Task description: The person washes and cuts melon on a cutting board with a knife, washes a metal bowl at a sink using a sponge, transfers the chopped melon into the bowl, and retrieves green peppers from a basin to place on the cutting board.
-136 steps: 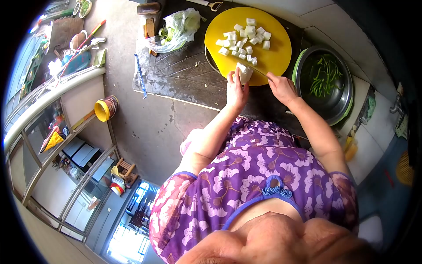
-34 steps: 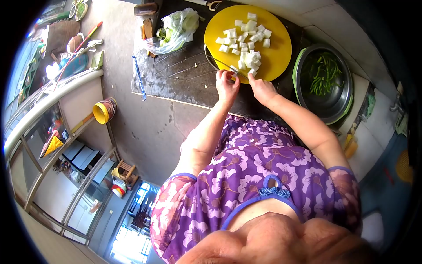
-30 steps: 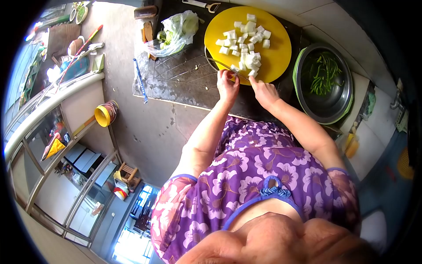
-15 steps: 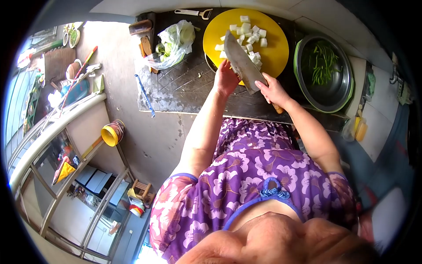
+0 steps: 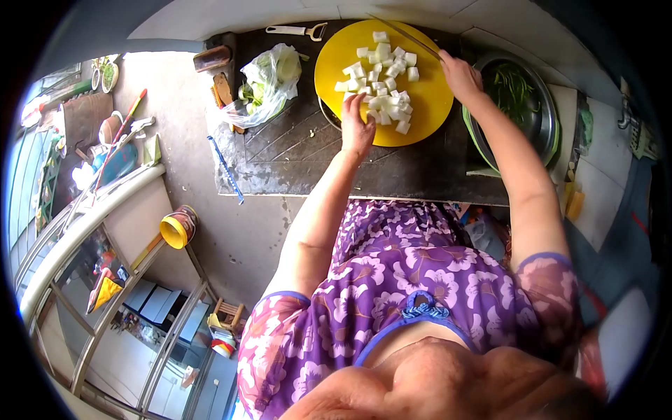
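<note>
White cubes (image 5: 381,84) lie spread over a round yellow cutting board (image 5: 430,105). My left hand (image 5: 358,127) is at the board's lower left edge, its curled fingers touching the nearest cubes; whether it grips one is hidden. My right hand (image 5: 462,75) is closed around the handle of a knife (image 5: 404,35), at the board's upper right. The blade points to the upper left, across the far part of the board, seen nearly edge-on. Beside my right forearm, a dark metal basin (image 5: 546,129) holds green strips (image 5: 512,85).
On the dark countertop (image 5: 294,157), a plastic bag of green vegetables (image 5: 269,84) lies left of the board. A white peeler (image 5: 290,30) is at the back, and a blue strip (image 5: 225,170) at the left edge. A yellow bucket (image 5: 178,227) stands on the floor.
My right hand has carried the knife away from the near cubes to the board's upper right. My left hand has stayed near the board's lower left edge, now touching cubes. The view has shifted slightly.
</note>
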`<state>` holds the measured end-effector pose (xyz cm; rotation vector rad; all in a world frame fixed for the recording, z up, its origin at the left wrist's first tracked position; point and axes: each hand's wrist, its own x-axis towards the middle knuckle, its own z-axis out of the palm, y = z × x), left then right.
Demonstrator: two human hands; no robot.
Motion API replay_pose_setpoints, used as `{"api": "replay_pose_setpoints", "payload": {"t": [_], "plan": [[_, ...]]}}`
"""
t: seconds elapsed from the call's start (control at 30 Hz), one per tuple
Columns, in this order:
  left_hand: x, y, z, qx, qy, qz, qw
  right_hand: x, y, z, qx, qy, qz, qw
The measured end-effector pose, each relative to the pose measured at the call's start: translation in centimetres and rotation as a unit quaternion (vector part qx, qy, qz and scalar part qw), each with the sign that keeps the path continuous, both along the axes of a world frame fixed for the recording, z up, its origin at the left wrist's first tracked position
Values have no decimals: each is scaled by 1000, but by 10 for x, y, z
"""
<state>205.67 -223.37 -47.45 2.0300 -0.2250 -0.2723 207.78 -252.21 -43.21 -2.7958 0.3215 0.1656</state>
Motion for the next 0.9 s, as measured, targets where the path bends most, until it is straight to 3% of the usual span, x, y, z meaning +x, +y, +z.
{"api": "replay_pose_setpoints", "payload": {"t": [0.17,0.33,0.43,0.57,0.7,0.73,0.9], "plan": [[2,24,-10,54,0,44,998,41,-15,-46,-8,31,74,997],[-9,37,-18,81,23,38,996,31,-14,-44,-41,92,177,979],[-16,38,-16,123,-40,36,991,22,-6,-36,-32,92,170,981],[-20,41,-2,195,-78,-14,978,11,5,-26,5,9,89,996],[-21,48,4,271,-85,-59,957,0,10,-24,-14,3,-17,1000],[-21,50,3,285,-94,-58,952,-3,8,-31,-20,-45,-17,999],[-12,57,5,339,-130,-88,928,-3,-1,-43,3,-33,-4,999]]}}
